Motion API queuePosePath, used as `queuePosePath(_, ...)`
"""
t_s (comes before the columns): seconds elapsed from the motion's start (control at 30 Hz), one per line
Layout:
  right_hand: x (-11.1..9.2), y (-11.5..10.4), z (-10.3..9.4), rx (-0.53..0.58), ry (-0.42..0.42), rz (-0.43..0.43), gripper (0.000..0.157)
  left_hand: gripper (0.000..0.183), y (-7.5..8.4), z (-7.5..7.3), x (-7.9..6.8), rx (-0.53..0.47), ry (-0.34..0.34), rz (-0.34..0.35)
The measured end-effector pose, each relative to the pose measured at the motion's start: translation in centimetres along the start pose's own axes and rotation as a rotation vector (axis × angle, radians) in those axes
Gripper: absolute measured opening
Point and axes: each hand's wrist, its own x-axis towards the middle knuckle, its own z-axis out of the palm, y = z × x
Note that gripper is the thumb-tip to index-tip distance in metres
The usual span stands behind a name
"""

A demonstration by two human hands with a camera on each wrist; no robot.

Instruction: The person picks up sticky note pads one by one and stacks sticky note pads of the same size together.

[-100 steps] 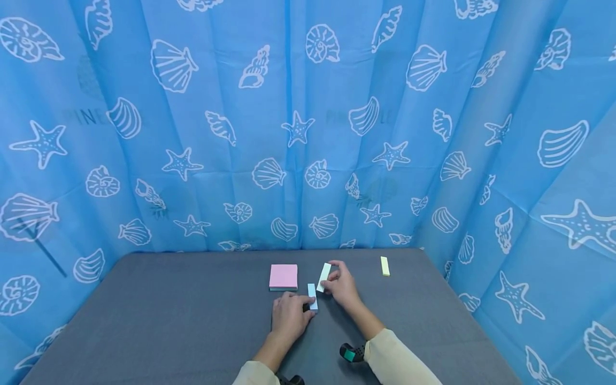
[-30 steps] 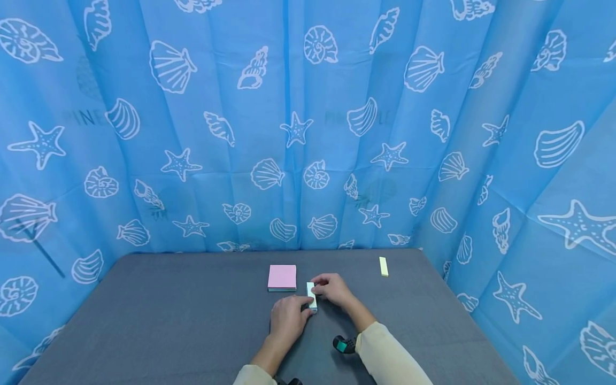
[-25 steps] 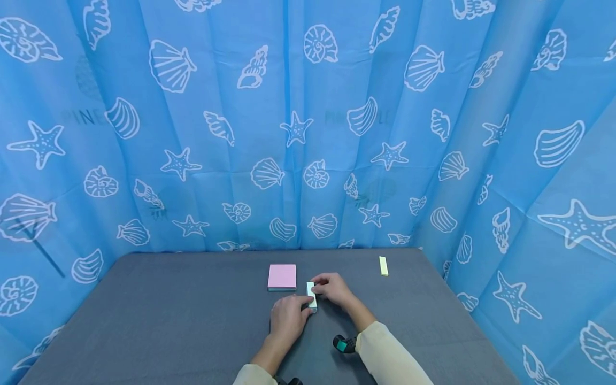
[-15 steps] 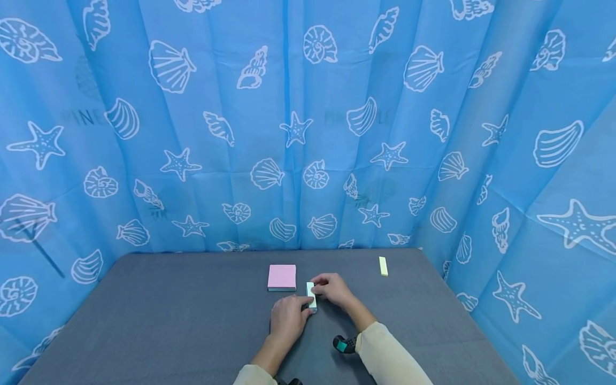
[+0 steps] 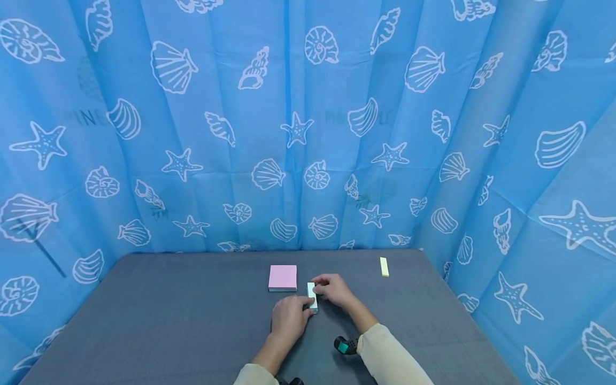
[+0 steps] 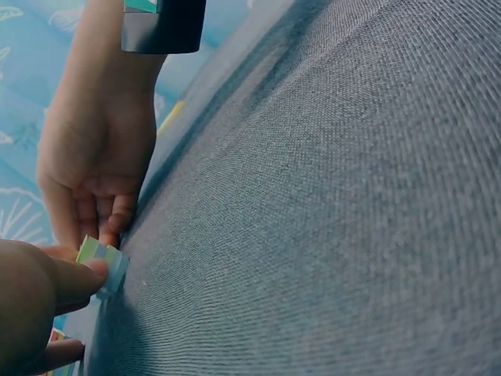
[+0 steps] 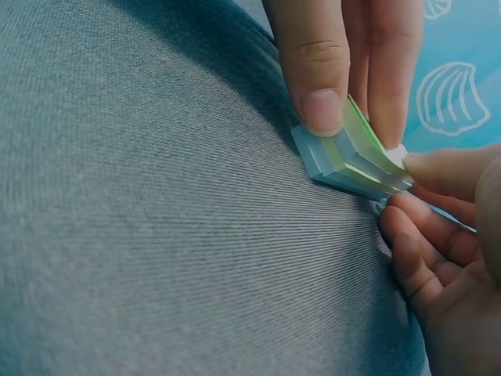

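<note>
Narrow sticky note pads, pale green on top with light blue layers below, form a small stack (image 5: 310, 287) near the middle of the table. My left hand (image 5: 287, 316) pinches its near end; in the right wrist view the thumb (image 7: 322, 110) presses against the layered end face. At the far end my right hand (image 5: 335, 291) pinches the stack from the right side. Seen from the right wrist, the layers (image 7: 344, 157) sit slightly uneven. Part of the stack is hidden behind fingers in the left wrist view.
A square stack of sticky notes with a pink top (image 5: 283, 276) lies just left of the hands. One narrow yellow pad (image 5: 384, 267) lies at the far right of the grey table (image 5: 168, 321). A blue shell-print curtain (image 5: 298, 160) hangs behind and along the right.
The right hand has brought its tilted pale green pad leftward and down onto the light blue pad under the left hand. Over the last second both hands have stayed almost still.
</note>
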Motion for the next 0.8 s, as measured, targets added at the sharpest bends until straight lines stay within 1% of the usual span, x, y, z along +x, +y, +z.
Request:
queuePosePath(0.2,-0.1,-0.2,-0.3,0.019,0.001,0.015,0.023,0.026,0.1,0.0,0.0,-0.018,-0.007,-0.017)
queuePosePath(0.37,-0.3,-0.2,-0.7,0.030,0.021,0.007,0.022,0.025,0.2,0.0,0.0,-0.019,-0.015,-0.030)
queuePosePath(0.57,-0.8,0.3,-1.9,-0.040,0.055,-0.042,0.021,0.026,0.1,-0.1,0.0,-0.023,-0.016,-0.029)
queuePosePath(0.63,-1.0,0.6,-2.4,-0.080,0.079,-0.078,0.019,0.026,0.0,0.0,0.0,-0.022,-0.007,-0.025)
queuePosePath(0.8,-1.6,1.4,-3.6,-0.136,0.161,-0.129,0.017,0.026,0.0,0.1,0.0,-0.023,0.000,-0.029)
